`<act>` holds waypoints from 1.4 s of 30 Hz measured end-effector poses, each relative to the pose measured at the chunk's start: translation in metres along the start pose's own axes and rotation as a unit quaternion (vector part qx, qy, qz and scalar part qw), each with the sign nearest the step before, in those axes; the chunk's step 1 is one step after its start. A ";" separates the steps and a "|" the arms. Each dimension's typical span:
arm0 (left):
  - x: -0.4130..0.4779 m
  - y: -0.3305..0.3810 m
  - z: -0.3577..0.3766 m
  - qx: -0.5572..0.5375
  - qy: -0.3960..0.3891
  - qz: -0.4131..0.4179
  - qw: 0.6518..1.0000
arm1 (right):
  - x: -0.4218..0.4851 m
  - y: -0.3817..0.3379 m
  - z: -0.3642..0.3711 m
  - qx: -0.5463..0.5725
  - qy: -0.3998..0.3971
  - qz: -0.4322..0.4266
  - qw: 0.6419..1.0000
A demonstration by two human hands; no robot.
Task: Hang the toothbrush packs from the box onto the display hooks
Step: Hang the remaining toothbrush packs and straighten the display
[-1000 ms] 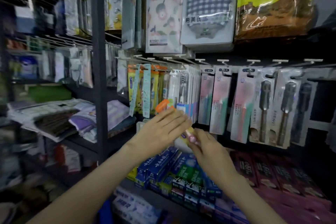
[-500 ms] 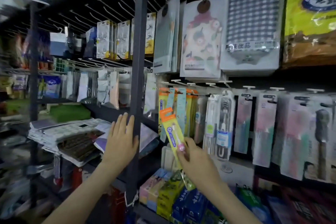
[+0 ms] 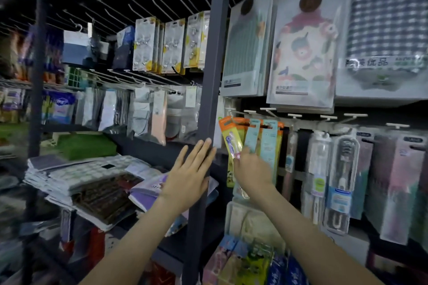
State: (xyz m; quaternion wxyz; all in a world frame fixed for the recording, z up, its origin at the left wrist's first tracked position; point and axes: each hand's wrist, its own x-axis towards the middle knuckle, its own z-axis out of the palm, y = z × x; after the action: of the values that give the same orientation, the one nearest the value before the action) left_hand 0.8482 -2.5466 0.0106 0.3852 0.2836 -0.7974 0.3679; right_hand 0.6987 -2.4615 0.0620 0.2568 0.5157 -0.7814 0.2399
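Observation:
My right hand (image 3: 253,169) grips a yellow toothbrush pack with an orange top (image 3: 230,139), held upright and tilted left. The pack's orange top is level with the row of white display hooks (image 3: 266,112). Just right of it hang teal and orange toothbrush packs (image 3: 266,143). My left hand (image 3: 188,176) lies flat with straight fingers against the dark shelf post (image 3: 208,90). The box is not in view.
More toothbrush packs (image 3: 338,183) hang to the right. Large patterned packs (image 3: 303,53) hang above the hooks. Toothpaste boxes (image 3: 250,261) sit on the shelf below. Left of the post are folded goods (image 3: 92,183) and hanging bagged items (image 3: 148,113).
My right hand has raised the yellow pack up toward the hooks beside the hanging packs. My left hand has moved off the pack onto the shelf post. The view has shifted left.

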 end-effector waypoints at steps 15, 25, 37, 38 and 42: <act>-0.007 0.005 0.017 -0.137 0.025 -0.051 0.989 | -0.023 -0.005 0.025 0.083 -0.026 0.029 0.996; -0.091 0.243 -0.032 -0.476 -0.080 -0.093 0.871 | -0.195 0.140 0.017 0.069 0.056 -0.064 0.994; -0.209 0.544 -0.160 -0.611 -0.455 0.193 0.618 | -0.586 0.405 -0.037 0.013 -0.260 0.335 0.905; -0.221 0.569 -0.168 -0.604 -0.477 0.205 0.604 | -0.621 0.426 -0.041 0.020 -0.309 0.378 0.872; -0.274 0.675 -0.196 -0.528 -0.578 0.209 0.586 | -0.729 0.502 -0.054 0.030 -0.429 0.433 0.792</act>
State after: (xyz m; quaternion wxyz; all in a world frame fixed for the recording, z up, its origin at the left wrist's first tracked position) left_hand 0.5794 -1.9588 -0.3788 -0.1624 0.0093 -0.9435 -0.2886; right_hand 0.4855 -1.7519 -0.4255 -0.2513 0.1810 -0.9452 0.1036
